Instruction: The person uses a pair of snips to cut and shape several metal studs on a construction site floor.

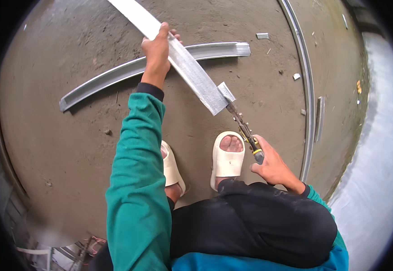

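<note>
My left hand (157,52) is closed around a long, pale metal channel (189,74), which slants from the upper left down to the middle. In my right hand (273,165) are tin snips (242,126) with dark handles and yellow trim. Their jaws meet the lower right corner of the channel, where a small flap of metal (226,91) sticks out sideways. Whether the blades are closed is too small to tell. Beneath the held piece, another metal channel (119,74) lies crosswise on the ground.
My feet in cream sandals (229,162) stand on the brown, gritty floor (61,153). To the right lie a long metal channel (306,67), a short metal strip (320,118) and small metal offcuts (262,35). A whitish surface (377,180) borders the floor at far right.
</note>
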### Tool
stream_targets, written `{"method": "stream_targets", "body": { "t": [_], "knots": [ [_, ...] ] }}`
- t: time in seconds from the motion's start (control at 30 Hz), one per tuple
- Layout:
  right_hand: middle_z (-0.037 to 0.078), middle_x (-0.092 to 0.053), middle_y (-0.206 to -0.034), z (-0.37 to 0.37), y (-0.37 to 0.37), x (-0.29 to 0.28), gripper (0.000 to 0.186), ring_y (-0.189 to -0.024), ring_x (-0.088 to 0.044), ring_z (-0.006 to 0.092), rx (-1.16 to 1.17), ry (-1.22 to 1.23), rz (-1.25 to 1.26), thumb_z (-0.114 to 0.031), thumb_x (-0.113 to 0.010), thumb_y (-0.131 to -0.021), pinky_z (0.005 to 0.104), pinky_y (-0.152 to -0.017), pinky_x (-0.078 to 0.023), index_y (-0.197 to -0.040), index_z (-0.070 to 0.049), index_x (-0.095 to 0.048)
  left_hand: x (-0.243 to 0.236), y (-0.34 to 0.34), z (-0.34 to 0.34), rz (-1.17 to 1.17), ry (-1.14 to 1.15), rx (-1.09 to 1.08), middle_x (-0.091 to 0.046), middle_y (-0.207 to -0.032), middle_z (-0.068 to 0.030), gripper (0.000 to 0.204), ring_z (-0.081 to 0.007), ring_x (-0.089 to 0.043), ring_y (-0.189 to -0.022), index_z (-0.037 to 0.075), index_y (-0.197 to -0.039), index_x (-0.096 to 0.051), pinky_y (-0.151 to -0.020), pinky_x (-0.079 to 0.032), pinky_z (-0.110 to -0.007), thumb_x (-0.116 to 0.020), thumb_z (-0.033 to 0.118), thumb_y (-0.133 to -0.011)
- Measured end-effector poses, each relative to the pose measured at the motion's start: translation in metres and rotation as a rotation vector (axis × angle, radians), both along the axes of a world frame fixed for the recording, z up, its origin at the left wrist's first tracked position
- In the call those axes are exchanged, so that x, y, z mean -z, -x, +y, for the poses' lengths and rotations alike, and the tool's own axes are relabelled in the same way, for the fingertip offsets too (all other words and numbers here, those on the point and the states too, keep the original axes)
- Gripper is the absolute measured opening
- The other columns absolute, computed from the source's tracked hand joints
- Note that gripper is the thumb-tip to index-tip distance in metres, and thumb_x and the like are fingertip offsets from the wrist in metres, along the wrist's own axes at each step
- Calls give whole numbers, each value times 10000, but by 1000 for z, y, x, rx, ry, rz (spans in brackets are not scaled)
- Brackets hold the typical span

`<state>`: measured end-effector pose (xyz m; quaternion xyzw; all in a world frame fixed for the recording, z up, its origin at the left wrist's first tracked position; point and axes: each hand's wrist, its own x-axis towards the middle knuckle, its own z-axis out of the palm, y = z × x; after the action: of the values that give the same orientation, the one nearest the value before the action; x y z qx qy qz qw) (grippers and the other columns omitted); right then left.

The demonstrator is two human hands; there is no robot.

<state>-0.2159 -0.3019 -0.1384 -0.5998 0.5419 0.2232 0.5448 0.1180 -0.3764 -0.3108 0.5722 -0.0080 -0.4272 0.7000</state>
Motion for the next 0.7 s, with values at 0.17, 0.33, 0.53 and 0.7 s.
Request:
{"method": "stream_targets", "body": {
  "t": [0.17, 0.33, 0.53, 0.7],
  "knots": [
    [242, -548, -1168, 27, 16, 31, 703, -1045, -569, 408, -40, 268, -72, -130, -622, -705, 448, -926, -450, -1349, 29, -390, 0, 5, 4, -25, -70, -5, -637, -960, -185, 382, -262, -675, -782, -72, -1120, -505, -644, -618, -409, -680, 200, -918],
    [255, -566, -1146, 18, 13, 31, 679, -1044, -575, 412, 27, 146, -45, -120, -621, -695, 445, -920, -454, -1323, 29, -410, -4, 7, 0, -75, -86, 14, -636, -943, -192, 353, -258, -676, -769, -98, -1103, -503, -637, -617, -400, -657, 168, -929],
    [234, -584, -1095, 8, 12, 20, 693, -924, -599, 365, -19, 103, -53, -110, -611, -664, 405, -834, -471, -1319, 24, -429, 3, 0, -4, -150, -100, 2, -652, -880, -182, 324, -251, -684, -705, -96, -1057, -511, -587, -612, -386, -662, 154, -919],
    [197, -576, -1048, 14, 27, 21, 739, -768, -560, 266, -29, 82, -68, -128, -614, -654, 363, -754, -469, -1351, 18, -417, 8, -2, -2, -170, -56, -22, -625, -782, -183, 314, -242, -658, -602, -97, -1014, -425, -508, -571, -366, -650, 95, -911]
  ]
}}
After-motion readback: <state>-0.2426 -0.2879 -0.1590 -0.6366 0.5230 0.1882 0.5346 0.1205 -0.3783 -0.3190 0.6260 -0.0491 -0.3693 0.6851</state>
